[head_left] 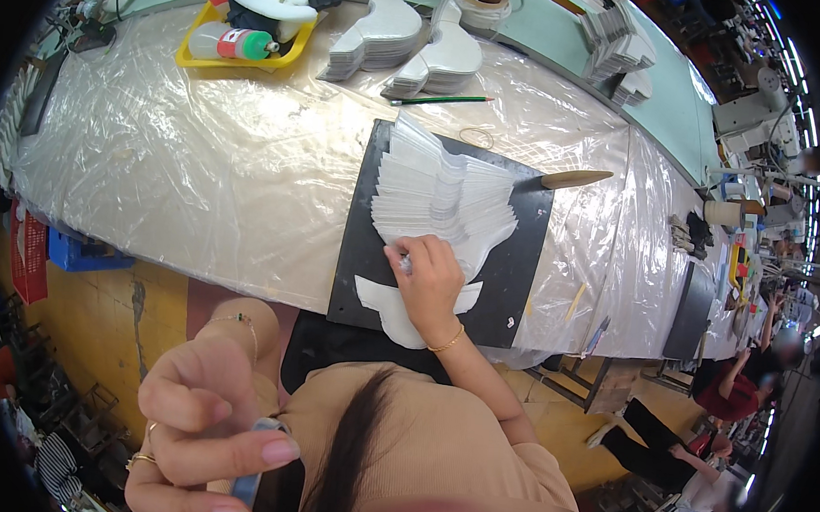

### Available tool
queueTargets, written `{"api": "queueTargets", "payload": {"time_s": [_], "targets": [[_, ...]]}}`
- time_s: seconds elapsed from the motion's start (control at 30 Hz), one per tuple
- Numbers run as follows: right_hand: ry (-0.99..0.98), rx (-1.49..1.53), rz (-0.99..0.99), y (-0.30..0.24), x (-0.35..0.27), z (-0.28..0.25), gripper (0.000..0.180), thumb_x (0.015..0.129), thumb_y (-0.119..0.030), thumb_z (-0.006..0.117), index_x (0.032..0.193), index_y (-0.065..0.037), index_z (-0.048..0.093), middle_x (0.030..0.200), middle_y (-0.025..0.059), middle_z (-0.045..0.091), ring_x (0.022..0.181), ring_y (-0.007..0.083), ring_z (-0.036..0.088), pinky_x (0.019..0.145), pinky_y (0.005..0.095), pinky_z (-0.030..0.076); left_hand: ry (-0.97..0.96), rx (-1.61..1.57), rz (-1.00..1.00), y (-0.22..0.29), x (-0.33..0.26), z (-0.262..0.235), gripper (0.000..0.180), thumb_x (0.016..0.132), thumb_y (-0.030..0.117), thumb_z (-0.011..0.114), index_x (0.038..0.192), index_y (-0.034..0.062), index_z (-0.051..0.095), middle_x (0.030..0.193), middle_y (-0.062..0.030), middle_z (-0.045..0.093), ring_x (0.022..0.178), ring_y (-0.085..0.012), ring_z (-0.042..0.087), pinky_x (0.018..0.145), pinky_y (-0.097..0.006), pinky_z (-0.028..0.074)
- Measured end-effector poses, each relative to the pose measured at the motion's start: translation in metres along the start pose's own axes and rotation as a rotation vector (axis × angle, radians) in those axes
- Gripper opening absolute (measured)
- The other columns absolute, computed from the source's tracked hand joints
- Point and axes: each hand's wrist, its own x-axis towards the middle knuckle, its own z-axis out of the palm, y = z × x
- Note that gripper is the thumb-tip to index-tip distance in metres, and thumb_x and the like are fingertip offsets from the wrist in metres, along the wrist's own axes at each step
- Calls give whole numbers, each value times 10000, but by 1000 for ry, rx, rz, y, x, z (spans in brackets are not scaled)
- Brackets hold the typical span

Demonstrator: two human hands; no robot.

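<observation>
- Broadly, a long worktable (199,177) is seen wrapped in clear plastic sheeting, which appears meant to keep its surface clean and smooth under the cut pieces.
- On that sheeting, close to the near edge, a black mat (511,290) is laid, seemingly as a firm, dark backing against which pale shapes are easily seen.
- Across the mat a fan of white cut pieces (442,197) is spread, each piece stepped a little from the next so that an edge strip of every one is left exposed.
- Further stacks of white pieces (381,34) are kept at the far side, beside a yellow tray (192,50) in which bottles are held, well apart from the hands.
- A wooden-handled tool (574,179) is rested on the mat's far right corner, and a green pencil (443,99) is left just beyond the fan.
- The right hand (427,281) is pressed onto the nearest pieces of the fan, and its fingers are curled tight around a small silvery tool whose tip alone is seen, at the piece's edge.
- The left hand (207,431) is raised close to the camera, away from the table, with thumb and fingers pinched closed on a small bluish object (257,458); what that object is cannot be told.
</observation>
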Motion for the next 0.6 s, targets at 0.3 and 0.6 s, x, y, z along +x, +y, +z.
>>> {"api": "queueTargets", "payload": {"time_s": [0.3,0.6], "targets": [[60,-81,-16,5,-9,12,112,749,-188,673,762,-104,599,764,62,540,721,237,555,596,367,455,-157,-817,-425,-1,-21,60,184,927,165,571,1098,192,511,1080,-8,545,841,-173,564,732,-308,362],[178,-66,19,2,-12,15,209,643,-168,707,738,-87,539,787,50,515,765,224,550,624,356,456,-450,-1330,-688,4,-11,100,288,939,288,543,1208,247,449,1129,-140,587,910,-274,466,811,-356,410]]}}
